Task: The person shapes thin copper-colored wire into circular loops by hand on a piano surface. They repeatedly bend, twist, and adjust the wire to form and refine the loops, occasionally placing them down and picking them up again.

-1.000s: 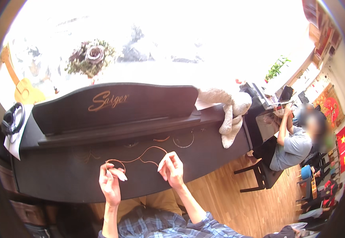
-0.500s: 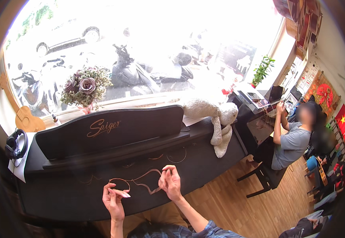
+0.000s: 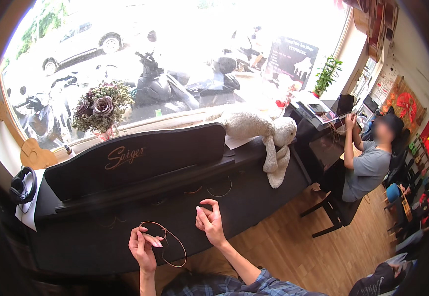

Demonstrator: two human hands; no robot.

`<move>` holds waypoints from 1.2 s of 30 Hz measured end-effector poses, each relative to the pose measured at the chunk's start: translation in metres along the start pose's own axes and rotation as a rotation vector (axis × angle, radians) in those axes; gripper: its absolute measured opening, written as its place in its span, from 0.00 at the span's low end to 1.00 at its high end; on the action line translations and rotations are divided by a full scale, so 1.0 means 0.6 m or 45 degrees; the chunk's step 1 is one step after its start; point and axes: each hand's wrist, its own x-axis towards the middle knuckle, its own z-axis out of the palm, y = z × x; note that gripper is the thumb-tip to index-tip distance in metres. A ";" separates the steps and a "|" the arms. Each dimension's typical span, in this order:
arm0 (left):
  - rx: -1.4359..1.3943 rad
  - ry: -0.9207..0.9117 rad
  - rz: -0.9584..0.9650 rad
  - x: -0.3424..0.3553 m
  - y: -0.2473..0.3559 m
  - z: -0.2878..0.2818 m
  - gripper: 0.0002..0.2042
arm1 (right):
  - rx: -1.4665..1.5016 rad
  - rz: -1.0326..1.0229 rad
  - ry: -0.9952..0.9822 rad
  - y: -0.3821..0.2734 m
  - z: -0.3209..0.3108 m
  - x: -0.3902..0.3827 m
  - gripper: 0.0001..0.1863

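Note:
A thin copper-coloured string, bent into a loose loop, hangs from my left hand. The thumb and fingers of that hand are closed on its upper end, and the loop dangles to the right over the near edge of the black piano lid. To the right of the loop, my right hand is raised above the lid. Its thumb and forefinger are bent with a small gap between them, and I see nothing in them. A curved string and a short copper-coloured piece lie farther back on the lid.
A plush toy drapes over the piano's right end. Headphones lie at the left, near a wooden guitar shape and dried flowers. A person in grey sits on a black bench at the right.
My right hand has let go of the string, which stretched between both hands before. Its free part has swung down into a loop below my left hand.

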 end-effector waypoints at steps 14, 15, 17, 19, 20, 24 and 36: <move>0.325 -0.343 -0.169 -0.004 0.002 -0.006 0.14 | -0.764 -0.490 -0.512 -0.020 0.005 0.009 0.12; 0.301 -0.355 -0.173 -0.003 0.000 -0.007 0.14 | -0.737 -0.310 -0.553 -0.023 0.006 0.005 0.12; 0.302 -0.367 -0.162 -0.001 -0.001 -0.006 0.14 | -0.839 -0.163 -0.602 -0.026 0.011 0.001 0.13; 0.265 -0.375 -0.159 0.000 -0.001 -0.005 0.14 | -0.911 -0.187 -0.591 -0.024 0.018 -0.002 0.12; 0.264 -0.376 -0.171 0.000 0.001 -0.005 0.14 | -0.923 -0.178 -0.582 -0.023 0.019 -0.003 0.11; 0.315 -0.420 -0.193 -0.002 0.007 -0.004 0.13 | -0.921 -0.176 -0.579 -0.021 0.018 -0.003 0.08; 0.445 -0.417 -0.233 -0.005 0.006 0.003 0.08 | -0.897 -0.167 -0.546 -0.024 0.014 -0.004 0.06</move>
